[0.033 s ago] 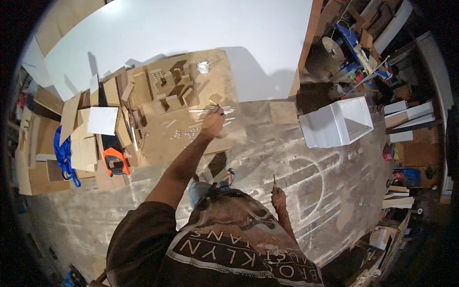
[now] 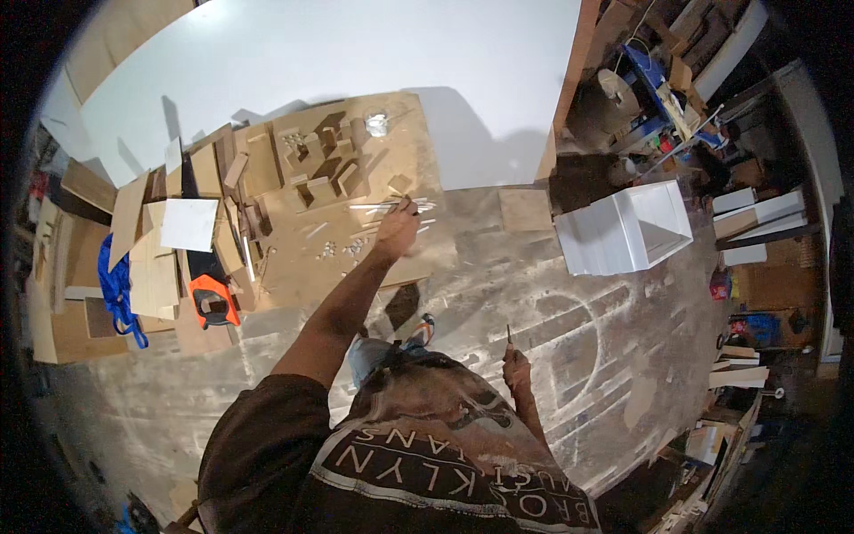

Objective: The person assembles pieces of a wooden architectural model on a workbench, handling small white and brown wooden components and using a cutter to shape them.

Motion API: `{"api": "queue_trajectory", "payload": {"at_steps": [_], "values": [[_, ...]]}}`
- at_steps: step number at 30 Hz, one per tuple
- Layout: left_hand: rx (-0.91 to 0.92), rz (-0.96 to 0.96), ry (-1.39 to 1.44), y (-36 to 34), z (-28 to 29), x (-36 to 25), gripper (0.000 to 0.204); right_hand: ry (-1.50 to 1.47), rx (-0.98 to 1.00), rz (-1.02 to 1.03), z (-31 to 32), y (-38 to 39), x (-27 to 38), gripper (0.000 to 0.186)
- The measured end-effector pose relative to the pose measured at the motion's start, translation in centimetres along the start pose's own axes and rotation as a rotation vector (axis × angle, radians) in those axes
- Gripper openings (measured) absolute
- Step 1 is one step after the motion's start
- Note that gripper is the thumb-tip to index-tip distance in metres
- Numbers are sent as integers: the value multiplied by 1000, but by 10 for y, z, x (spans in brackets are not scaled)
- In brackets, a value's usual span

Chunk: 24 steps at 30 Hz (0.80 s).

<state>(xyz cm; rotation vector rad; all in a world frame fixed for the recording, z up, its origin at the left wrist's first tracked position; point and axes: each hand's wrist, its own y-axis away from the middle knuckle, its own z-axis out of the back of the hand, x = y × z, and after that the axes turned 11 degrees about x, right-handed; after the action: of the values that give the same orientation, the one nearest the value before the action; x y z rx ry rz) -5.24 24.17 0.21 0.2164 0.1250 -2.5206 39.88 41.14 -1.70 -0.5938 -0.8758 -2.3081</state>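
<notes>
My left hand (image 2: 398, 233) reaches over the brown board (image 2: 294, 254), its fingers bent together above a bunch of thin white sticks (image 2: 375, 206). Whatever it pinches is too small to make out. Just beyond the fingertips lies a small square wooden piece (image 2: 398, 183). Small white bits (image 2: 329, 250) are scattered left of the hand. Farther back on the board stand small box-like wooden pieces (image 2: 327, 182) and a crumpled whitish lump (image 2: 376, 125). Low at my right side, my right hand (image 2: 516, 371) is closed around a slim pointed tool (image 2: 509, 335), its tip upward.
An orange-handled saw (image 2: 213, 301) lies at the left, near stacked wood offcuts (image 2: 153, 276) and a blue bag (image 2: 116, 289). The large white panel (image 2: 338, 44) spans the back. To the right stands a white open box (image 2: 623, 230), beside a flat wooden square (image 2: 526, 210).
My left hand has shifted very slightly, and the small square piece shows more plainly beyond its fingertips. My right hand still holds the tool in nearly the same place.
</notes>
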Motion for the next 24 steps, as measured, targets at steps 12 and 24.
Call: {"api": "queue_trajectory", "payload": {"at_steps": [12, 24], "values": [[-171, -80, -44, 4, 9, -40, 31, -39, 71, -98, 0, 3, -29, 67], [-212, -49, 106, 9, 23, -58, 31, -27, 158, 76, 10, -50, -8, 69]]}}
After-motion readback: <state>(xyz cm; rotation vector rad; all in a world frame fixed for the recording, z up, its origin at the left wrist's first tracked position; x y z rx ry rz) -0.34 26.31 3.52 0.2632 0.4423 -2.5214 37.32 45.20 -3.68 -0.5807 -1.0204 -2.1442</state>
